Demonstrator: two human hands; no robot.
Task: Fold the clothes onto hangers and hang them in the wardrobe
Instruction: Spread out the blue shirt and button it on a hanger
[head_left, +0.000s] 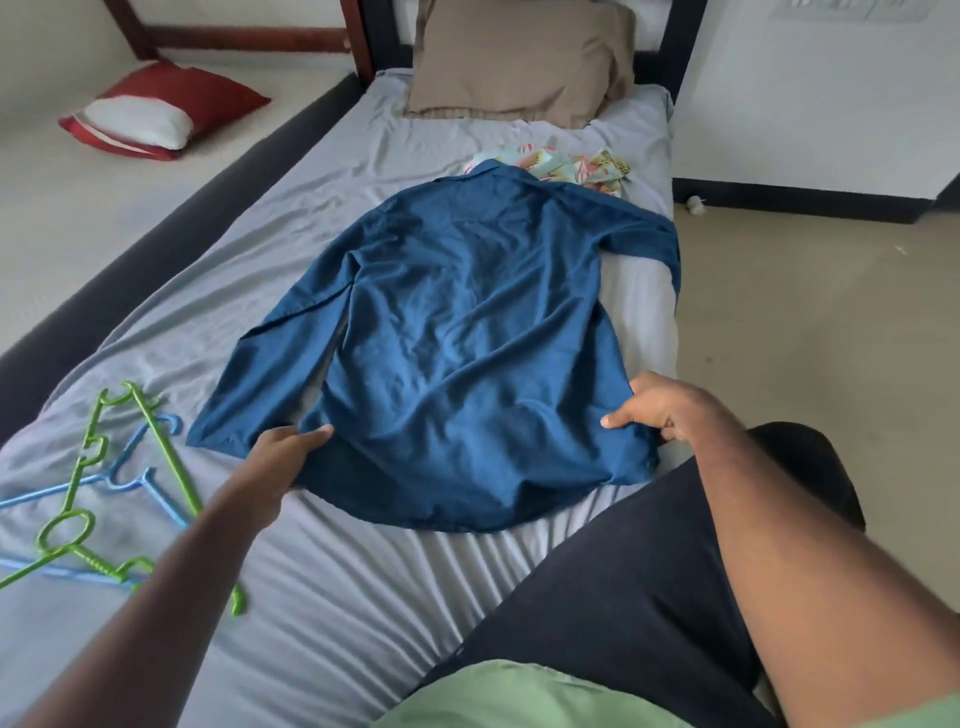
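Your left hand (288, 453) and right hand (660, 410) each pinch a bottom corner of the blue shirt (467, 332), which lies flat on the bed (218, 291). The hangers (104, 499) lie beside your left arm.

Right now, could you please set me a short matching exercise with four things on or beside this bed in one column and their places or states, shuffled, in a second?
Things:
1. blue shirt
2. green hanger
3. tan pillow
4. red pillow

Places or states:
A. at the head of the bed
B. on the floor beside the bed
C. spread flat on the sheet, its hem held by the left hand and the right hand
D. lying across a blue hanger at the sheet's near left

Pairs: 1-C, 2-D, 3-A, 4-B
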